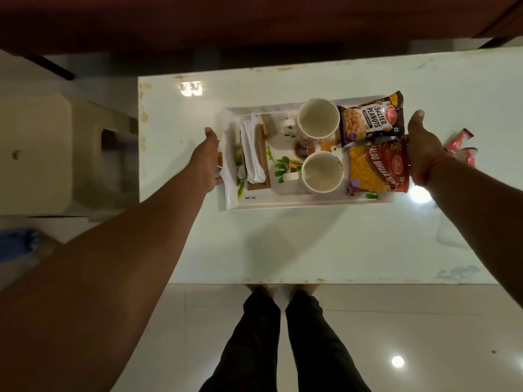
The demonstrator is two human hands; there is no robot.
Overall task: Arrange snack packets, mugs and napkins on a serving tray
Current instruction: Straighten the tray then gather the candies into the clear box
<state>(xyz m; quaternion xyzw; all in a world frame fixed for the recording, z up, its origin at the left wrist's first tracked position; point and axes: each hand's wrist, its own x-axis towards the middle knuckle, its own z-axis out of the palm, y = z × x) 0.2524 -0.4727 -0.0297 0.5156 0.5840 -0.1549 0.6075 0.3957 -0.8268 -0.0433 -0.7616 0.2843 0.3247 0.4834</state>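
White table (pixel 311 244) bears a floral tray (pixel 283 204) gripped at both ends, left hand (pixel 206 162), right hand (pixel 421 148)

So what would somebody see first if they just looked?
Probably the tray mid-table, with a hand at each end: left hand, right hand. Two bright packets, peanuts and bhujia, sit at its right end, beside two white mugs.

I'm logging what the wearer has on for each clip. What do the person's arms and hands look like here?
Both forearms are bare, with no sleeves in view. The left hand shows no ring, watch or glove. The right hand is also ungloved, and a thin red-orange thread circles its wrist.
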